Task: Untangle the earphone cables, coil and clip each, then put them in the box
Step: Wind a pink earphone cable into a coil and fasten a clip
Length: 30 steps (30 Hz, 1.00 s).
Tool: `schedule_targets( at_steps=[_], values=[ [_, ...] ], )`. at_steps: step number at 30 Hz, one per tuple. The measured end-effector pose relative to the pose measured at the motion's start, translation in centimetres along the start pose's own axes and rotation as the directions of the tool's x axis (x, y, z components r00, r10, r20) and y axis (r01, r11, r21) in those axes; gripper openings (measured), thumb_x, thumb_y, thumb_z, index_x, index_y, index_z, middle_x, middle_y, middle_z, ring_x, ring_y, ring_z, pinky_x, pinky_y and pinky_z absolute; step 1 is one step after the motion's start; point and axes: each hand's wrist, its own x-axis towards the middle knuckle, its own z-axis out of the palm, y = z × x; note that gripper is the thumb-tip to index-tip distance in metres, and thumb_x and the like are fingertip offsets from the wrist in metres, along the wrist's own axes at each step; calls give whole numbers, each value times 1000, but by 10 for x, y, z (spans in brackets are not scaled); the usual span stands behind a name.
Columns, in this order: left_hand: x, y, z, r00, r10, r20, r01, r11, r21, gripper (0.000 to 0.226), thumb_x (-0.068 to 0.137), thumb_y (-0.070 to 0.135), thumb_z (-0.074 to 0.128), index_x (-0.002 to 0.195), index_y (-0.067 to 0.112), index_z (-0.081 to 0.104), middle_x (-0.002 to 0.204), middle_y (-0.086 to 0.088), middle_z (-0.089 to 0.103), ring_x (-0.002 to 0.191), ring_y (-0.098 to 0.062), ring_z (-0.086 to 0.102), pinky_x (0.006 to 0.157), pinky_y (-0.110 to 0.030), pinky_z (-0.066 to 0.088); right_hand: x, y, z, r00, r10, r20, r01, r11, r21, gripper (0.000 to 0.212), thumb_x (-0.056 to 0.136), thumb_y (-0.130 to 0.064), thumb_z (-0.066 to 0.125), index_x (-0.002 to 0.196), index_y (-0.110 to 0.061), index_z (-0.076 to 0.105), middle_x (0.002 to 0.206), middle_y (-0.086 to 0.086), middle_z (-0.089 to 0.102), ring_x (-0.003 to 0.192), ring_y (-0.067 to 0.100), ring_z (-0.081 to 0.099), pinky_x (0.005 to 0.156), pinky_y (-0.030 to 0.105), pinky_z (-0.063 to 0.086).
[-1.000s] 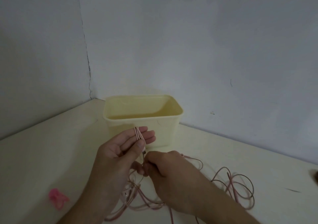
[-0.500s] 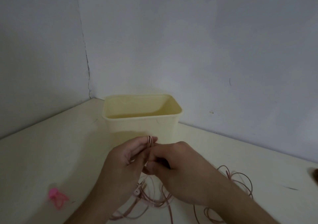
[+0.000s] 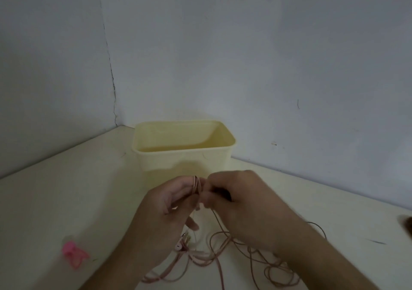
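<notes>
Pinching pink earphone cable (image 3: 196,186), both hands (image 3: 223,207) work before the box (image 3: 185,153); nothing visible inside.

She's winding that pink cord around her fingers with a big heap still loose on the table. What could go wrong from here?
The loose cable lies in crossed loops on the table, so pulling it in may tighten a knot. The few turns on the left hand sit near the fingertips and could slip off while the right hand feeds more. The pink clip lies off to the left, so reaching for it might loosen the coil.
</notes>
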Motion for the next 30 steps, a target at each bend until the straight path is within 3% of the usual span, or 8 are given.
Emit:
schedule_targets(
  at_steps=[5, 11, 15, 18, 20, 22, 26, 30],
  values=[
    [-2, 10, -2, 978, -80, 191, 108, 984, -140, 23, 94, 12, 58, 107, 8, 77, 93, -15, 74, 87, -21, 68, 52, -35, 52, 3, 10, -5, 988, 53, -143, -47, 998, 47, 22, 100, -33, 68, 79, -28, 67, 62, -24, 60, 59, 3, 54, 58, 23, 38],
    [-1, 12, -8, 973, -114, 201, 161, 959, -235, 21, 87, 16, 71, 101, 3, 79, 83, -20, 72, 74, -24, 68, 48, -31, 49, 7, 16, 6, 973, 39, -228, 15, 973, 232, 21, 98, -32, 72, 78, -26, 67, 62, -7, 57, 57, 5, 49, 59, 29, 44],
    [-1, 15, -10, 970, -148, 195, 214, 898, -385, 58, 63, 35, 99, 103, -2, 80, 88, -23, 76, 75, -24, 74, 45, -27, 52, 9, 19, 19, 980, 65, -187, -1, 944, 329, 25, 103, -29, 65, 80, -22, 68, 72, -2, 67, 69, 14, 59, 71, 38, 51],
    [-2, 18, -8, 977, -169, 130, 210, 870, -446, 73, 47, 40, 105, 103, -1, 81, 95, -23, 79, 82, -25, 79, 47, -25, 55, 10, 19, 29, 986, 76, -149, -25, 947, 321, 26, 105, -23, 60, 80, -18, 66, 72, 0, 65, 70, 18, 58, 68, 40, 50],
    [-1, 19, -8, 982, -174, 68, 185, 848, -497, 73, 46, 37, 106, 105, 1, 81, 103, -23, 79, 90, -25, 80, 51, -24, 57, 9, 17, 35, 991, 75, -108, -41, 958, 285, 25, 104, -20, 56, 80, -17, 63, 66, -7, 61, 61, 6, 51, 59, 29, 43],
    [0, 21, -8, 984, -178, -17, 142, 836, -531, 56, 59, 25, 99, 106, 2, 81, 109, -21, 79, 98, -25, 79, 56, -22, 60, 6, 12, 40, 997, 53, -54, -40, 973, 227, 27, 105, -20, 53, 80, -23, 62, 64, -14, 59, 60, 4, 52, 58, 17, 38],
    [1, 22, -3, 983, -97, -158, 55, 967, -250, 28, 86, 1, 70, 112, 6, 76, 105, -10, 82, 100, -23, 79, 55, -25, 60, 1, 2, 44, 999, -33, 29, 31, 998, 59, 23, 106, -24, 53, 84, -26, 57, 80, -5, 65, 71, 15, 58, 65, 35, 49],
    [1, 8, -3, 986, -30, -164, 45, 995, 87, 37, 96, -7, 65, 102, 26, 79, 99, 1, 82, 88, -18, 77, 57, -35, 57, -1, -4, 27, 1000, -6, 23, 6, 1000, 0, 33, 102, -32, 60, 70, -31, 52, 66, -16, 60, 63, 8, 55, 58, 23, 41]
  ],
)
